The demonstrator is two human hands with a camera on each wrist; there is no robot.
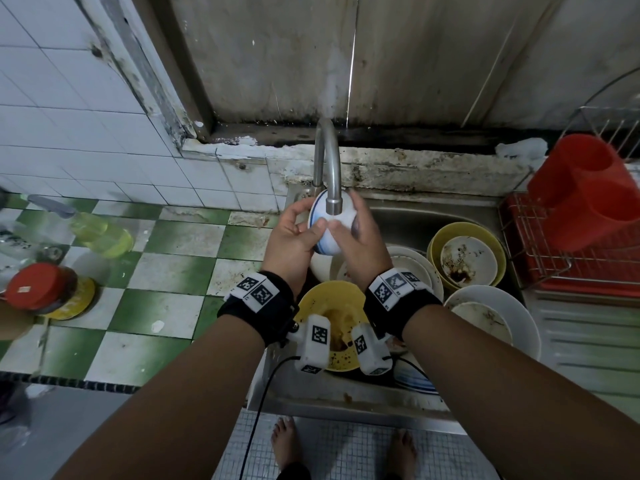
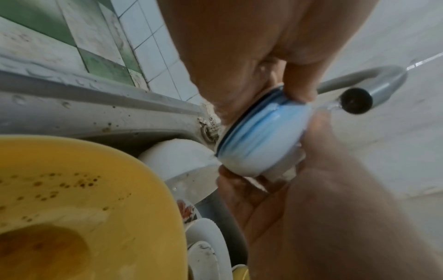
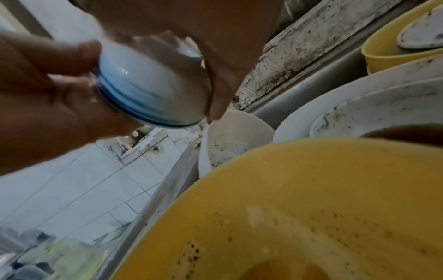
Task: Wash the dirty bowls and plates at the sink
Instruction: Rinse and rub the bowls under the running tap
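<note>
Hands [image 1: 294, 233] [image 1: 360, 237] hold bowl [image 1: 329, 233] (blue-rimmed) under faucet [image 1: 329, 168].

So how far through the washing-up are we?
Early. Nothing looks finished: no washed dish shows in the red rack. In hand: left hand and right hand grip a blue-rimmed bowl under the faucet. Left: the stained yellow bowl and dirty white plates in the sink.

Lighting was dim and even, without hard shadows. Both wrist views were blurred; the head view curved at its edges.
</note>
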